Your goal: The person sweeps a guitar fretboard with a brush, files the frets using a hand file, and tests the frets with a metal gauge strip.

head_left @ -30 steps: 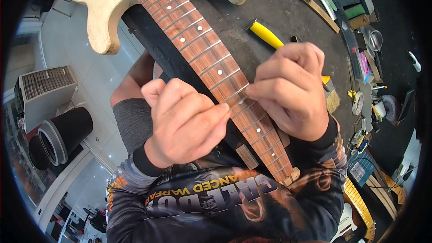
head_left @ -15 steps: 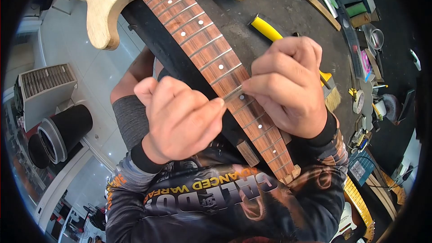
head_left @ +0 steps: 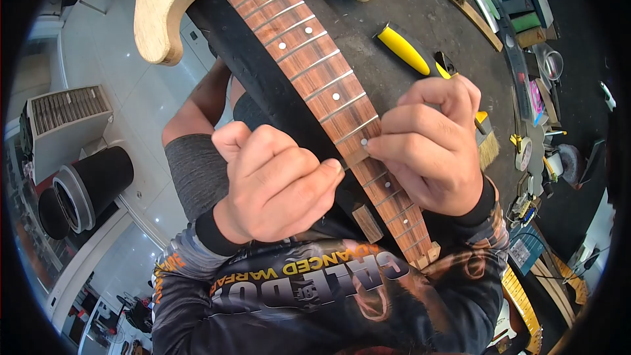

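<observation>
Guitar body (head_left: 156, 26) cut off by top edge, upper end of fretboard (head_left: 317, 59) too; lower down, part of board hid. behind R hand (head_left: 437, 151). L hand's (head_left: 276, 184) palm side hid.; can't tell what, if anything, either hand pinches. Pale band (head_left: 355, 158) across board btwn hands too small to ID. Brush (head_left: 488, 149) partly behind R hand/wrist. Bits (head_left: 526, 205) on R side of bench too tiny to tell

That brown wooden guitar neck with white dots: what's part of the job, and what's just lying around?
Probably the job:
brown wooden guitar neck
pale wooden guitar body

Probably just lying around:
long wooden brush with brown bristles
yellow wooden guitar neck
</observation>
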### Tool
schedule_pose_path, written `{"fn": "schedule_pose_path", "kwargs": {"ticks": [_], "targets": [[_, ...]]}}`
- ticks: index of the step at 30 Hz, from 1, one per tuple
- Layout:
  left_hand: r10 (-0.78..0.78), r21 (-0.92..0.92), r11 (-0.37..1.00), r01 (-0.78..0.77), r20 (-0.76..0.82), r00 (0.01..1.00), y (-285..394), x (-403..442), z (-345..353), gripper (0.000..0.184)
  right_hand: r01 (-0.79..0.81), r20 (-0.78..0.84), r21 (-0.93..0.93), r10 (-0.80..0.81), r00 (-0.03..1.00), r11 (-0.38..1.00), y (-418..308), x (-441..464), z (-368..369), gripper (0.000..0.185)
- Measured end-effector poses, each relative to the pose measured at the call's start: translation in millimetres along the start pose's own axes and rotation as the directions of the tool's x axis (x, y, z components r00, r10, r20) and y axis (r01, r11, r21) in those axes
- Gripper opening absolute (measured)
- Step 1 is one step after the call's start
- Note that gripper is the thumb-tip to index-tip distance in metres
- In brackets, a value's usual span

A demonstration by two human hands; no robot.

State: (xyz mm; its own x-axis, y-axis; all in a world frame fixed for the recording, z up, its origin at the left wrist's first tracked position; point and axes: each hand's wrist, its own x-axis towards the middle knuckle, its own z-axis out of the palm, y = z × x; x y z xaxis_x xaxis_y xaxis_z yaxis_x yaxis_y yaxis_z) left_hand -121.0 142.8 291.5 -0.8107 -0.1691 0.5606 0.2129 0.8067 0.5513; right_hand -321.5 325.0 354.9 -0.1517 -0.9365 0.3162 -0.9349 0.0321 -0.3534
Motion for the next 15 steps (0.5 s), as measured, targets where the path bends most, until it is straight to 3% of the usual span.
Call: {"fn": "schedule_pose_path", "kwargs": {"ticks": [2,7,11,13,15], "targets": [[-0.012,-0.045,0.999,0.013,0.023,1.000,0.1,0.6,-1.1,0.036,0.003,-0.012,0.004,-0.003,1.000,1.000,1.1,2.6,1.1,0.028],[0.001,0.043,0.999,0.000,-0.027,1.000,-8.2,3.1,-2.1,0.038,0.027,-0.054,-0.009,-0.027,0.998,1.000,5.8,10.2,12.3,0.028],[0.001,-0.003,1.000,0.000,0.034,0.999,3.4,3.0,-4.6,0.035,-0.013,0.015,-0.001,0.013,1.000,1.000,2.2,0.2,-1.1,0.026],[0.029,-0.042,0.999,-0.026,0.095,0.995,3.2,16.9,-10.4,0.032,-0.075,0.030,0.013,0.074,0.997,0.997,3.1,-7.4,-11.0,0.023],[0.110,0.065,0.991,-0.114,0.061,0.992,-12.5,49.4,-22.4,0.033,-0.173,-0.093,0.031,0.175,0.980,0.984,12.2,-17.8,-21.5,0.022]]}}
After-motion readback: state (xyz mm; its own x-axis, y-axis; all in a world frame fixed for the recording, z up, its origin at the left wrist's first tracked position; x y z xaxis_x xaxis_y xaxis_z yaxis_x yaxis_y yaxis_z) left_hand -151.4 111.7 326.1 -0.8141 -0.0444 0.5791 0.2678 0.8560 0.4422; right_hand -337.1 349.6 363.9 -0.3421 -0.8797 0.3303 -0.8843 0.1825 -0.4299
